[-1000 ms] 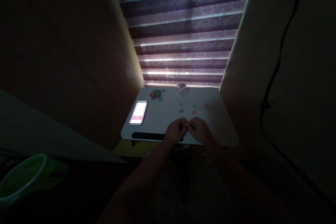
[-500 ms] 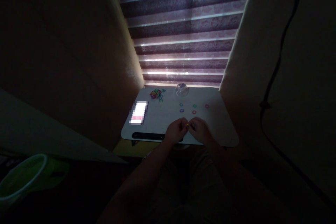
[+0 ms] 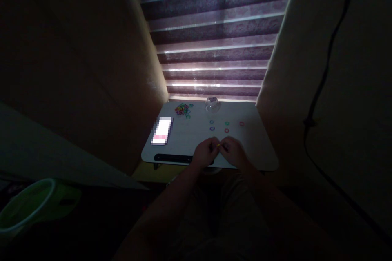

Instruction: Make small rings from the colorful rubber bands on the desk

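My left hand [image 3: 206, 153] and my right hand [image 3: 234, 151] meet fingertip to fingertip over the front of a white table [image 3: 183, 138]. Between them they pinch a small yellow hair tie [image 3: 218, 145], mostly covered by the fingers. Just beyond lie single hair ties: a light blue one [image 3: 211, 122], a purple one [image 3: 212, 129], a green one [image 3: 227, 123], a red one [image 3: 227, 130] and a pink one [image 3: 241, 123]. A mixed heap of coloured hair ties [image 3: 181, 109] rests at the back left.
A clear rounded container [image 3: 212, 105] stands near the back edge by the pleated blind [image 3: 214, 53]. At the left lies a phone [image 3: 162, 131] with its screen lit. A black strip [image 3: 173, 158] runs along the front edge. A green basket [image 3: 39, 204] is at lower left.
Almost nothing differs. Both hands stay in place with the yellow hair tie pinched between them, and the fingertips shift only very slightly.
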The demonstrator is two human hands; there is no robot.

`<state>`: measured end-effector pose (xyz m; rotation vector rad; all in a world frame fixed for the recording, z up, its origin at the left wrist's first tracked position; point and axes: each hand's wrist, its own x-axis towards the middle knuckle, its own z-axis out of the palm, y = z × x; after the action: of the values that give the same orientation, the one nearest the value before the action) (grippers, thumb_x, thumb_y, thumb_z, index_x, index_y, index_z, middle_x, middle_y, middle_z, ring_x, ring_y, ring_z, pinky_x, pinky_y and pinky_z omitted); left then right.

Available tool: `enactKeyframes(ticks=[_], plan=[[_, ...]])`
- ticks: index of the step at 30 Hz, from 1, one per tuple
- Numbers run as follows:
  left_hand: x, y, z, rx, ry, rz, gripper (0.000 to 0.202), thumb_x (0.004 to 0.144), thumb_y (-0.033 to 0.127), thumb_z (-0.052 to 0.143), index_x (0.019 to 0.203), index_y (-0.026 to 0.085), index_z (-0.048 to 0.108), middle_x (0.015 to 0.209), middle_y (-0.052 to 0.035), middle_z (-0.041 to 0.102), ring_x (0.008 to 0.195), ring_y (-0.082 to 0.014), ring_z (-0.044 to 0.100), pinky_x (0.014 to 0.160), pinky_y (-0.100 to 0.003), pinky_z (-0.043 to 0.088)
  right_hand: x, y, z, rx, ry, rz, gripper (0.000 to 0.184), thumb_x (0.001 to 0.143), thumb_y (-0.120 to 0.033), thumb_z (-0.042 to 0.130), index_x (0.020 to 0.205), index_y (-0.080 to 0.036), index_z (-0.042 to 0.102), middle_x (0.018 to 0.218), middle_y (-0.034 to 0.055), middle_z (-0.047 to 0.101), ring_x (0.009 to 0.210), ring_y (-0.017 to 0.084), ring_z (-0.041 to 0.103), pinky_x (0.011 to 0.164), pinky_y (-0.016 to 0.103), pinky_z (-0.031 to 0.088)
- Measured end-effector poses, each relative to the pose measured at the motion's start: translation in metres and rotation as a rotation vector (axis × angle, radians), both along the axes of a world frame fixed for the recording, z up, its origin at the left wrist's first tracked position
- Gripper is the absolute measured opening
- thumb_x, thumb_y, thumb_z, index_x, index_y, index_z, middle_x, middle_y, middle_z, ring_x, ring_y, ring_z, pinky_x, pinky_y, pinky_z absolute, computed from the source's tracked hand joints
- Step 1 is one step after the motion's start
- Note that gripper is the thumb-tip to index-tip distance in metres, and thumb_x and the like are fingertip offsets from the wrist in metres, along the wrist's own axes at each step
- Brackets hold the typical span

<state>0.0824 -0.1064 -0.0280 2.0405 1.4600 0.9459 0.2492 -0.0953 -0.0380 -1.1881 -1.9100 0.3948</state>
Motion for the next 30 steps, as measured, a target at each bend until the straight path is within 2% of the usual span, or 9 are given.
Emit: enactKeyframes(ticks=[11,30], plan=[[-0.0003,0.0014,-0.0032,0.019,-0.014,-0.007,0.012,0.085,0.029,0.061,0.085,0.018,0.061,0.072,0.0013,0.061,0.063,-0.0117,0.051,0.059,-0.022,0.036,-0.0002,-0.0010,0.0030,-0.002,-0.025,-0.002,0.006,0.077,-0.019,0.058,0.072,-0.020,0.055,0.067,0.0002,0.055,0.061,0.014,0.050,0.057,0.025,0.037],[-0.0004,0.0009,-0.0001,0.018,0.027,0.000,0.015,0.085,0.032,0.060,0.086,0.018,0.061,0.073,0.0010,0.062,0.062,-0.0116,0.049,0.058,-0.022,0.034,0.0006,0.0004,0.0013,0.003,-0.035,-0.003,0.005,0.077,-0.021,0.058,0.072,-0.021,0.055,0.067,0.0001,0.055,0.061,0.014,0.050,0.057,0.025,0.037]])
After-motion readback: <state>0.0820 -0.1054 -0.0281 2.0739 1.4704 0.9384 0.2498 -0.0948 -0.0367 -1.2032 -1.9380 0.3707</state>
